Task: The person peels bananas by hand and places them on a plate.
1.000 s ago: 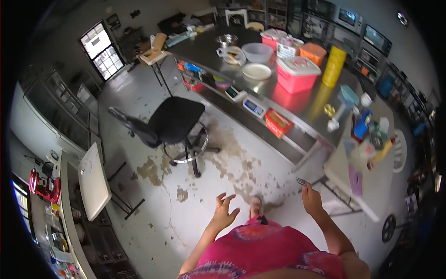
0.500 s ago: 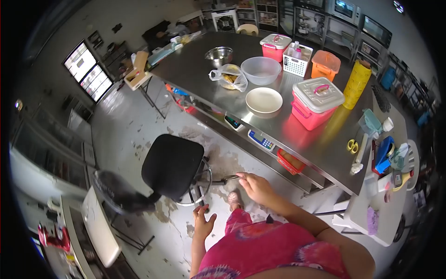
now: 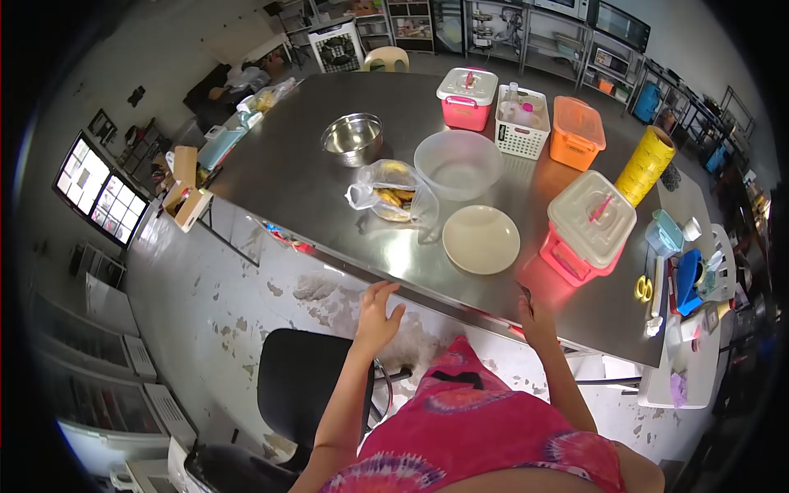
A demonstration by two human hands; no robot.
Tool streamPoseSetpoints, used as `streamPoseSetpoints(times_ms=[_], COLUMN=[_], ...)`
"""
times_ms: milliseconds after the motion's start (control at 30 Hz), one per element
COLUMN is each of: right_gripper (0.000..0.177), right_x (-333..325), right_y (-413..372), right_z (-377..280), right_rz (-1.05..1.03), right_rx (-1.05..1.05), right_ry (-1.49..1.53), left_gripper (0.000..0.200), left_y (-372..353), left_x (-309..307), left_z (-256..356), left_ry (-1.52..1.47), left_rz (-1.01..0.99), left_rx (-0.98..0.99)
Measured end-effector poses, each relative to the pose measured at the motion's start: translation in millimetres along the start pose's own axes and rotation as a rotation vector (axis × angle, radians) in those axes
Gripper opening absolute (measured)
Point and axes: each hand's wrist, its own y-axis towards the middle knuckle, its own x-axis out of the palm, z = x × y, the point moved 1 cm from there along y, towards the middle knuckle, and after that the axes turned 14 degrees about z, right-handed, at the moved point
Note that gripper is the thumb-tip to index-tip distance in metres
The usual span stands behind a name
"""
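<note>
My left hand (image 3: 379, 315) is at the near edge of the steel table (image 3: 288, 156), fingers apart and holding nothing. My right hand (image 3: 536, 319) is closed on a small dark object (image 3: 523, 290), perhaps a knife, at the same edge. Beyond my hands a cream plate (image 3: 482, 239) lies on the table. A clear plastic bag (image 3: 394, 195) with yellow, banana-like fruit sits to its left. Behind the plate stands a translucent bowl (image 3: 458, 164), and a steel bowl (image 3: 352, 139) is farther left.
On the right stand a pink lidded box (image 3: 588, 230), an orange container (image 3: 576, 133), a white basket (image 3: 523, 123) and a yellow roll (image 3: 646, 166). Another pink box (image 3: 466, 99) is at the back. Yellow scissors (image 3: 643, 287) lie right. A black chair (image 3: 308, 386) stands near my left arm.
The view has moved closer to the table and turned. Both hands have risen to its near edge, my right hand still holding the small object. The chair now appears lower in view.
</note>
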Motion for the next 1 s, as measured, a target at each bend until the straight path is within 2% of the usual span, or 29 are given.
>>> streamPoseSetpoints(times_ms=[67,167,233,267,367,400,467,567,633,700,767,800,833,900,933,1000], right_gripper=[0.029,0.025,0.032,0.043,0.041,0.041,0.063,0.068,0.068,0.07,0.069,0.069,0.069,0.062,0.062,0.054], right_x=[19,68,94,95,121,129,142,155,166,186,198,201,204,210,211,204], right_y=[22,74,96,109,127,125,129,124,120,114,114,115,116,119,121,135], right_z=[14,48,62,62,56,54,40,9,-5,-5,-5,-5,-6,-13,-25,-63], right_rz=[-0.065,0.03,0.198,0.046,0.139,0.137,0.001,-0.09,-0.119,-0.058,-0.014,0.011,0.037,0.015,0.015,0.292], right_rx=[0.029,0.079,0.07,0.175,0.055,0.073,0.189,0.168,0.223,0.236,0.271,0.28,0.306,0.317,0.339,0.127], right_ry=[-0.082,0.01,-0.006,-0.038,-0.13,-0.133,-0.157,-0.06,-0.06,-0.14,-0.119,-0.097,-0.107,-0.26,-0.273,-0.596], left_gripper=[0.037,0.035,0.034,0.033,0.029,0.027,0.025,0.021,0.022,0.022,0.025,0.034,0.034,0.046,0.046,0.051], left_y=[36,77,96,103,139,146,170,200,227,248,271,278,288,304,312,331], left_x=[20,45,55,59,72,74,86,103,115,123,124,120,117,109,103,93], left_z=[-8,-20,-31,-35,-55,-61,-84,-100,-118,-141,-155,-161,-167,-179,-181,-182], left_ry=[-0.027,0.021,0.049,0.09,0.132,0.128,0.126,0.157,0.172,0.104,0.11,0.147,0.125,0.154,0.14,0.162], left_rz=[-0.007,-0.005,-0.002,-0.024,-0.043,-0.051,-0.045,-0.041,-0.002,-0.103,-0.063,-0.088,-0.11,-0.198,-0.219,-0.369], left_rx=[0.013,0.034,0.033,0.027,0.035,0.035,0.078,0.119,0.311,0.316,0.309,0.336,0.357,0.383,0.382,0.446])
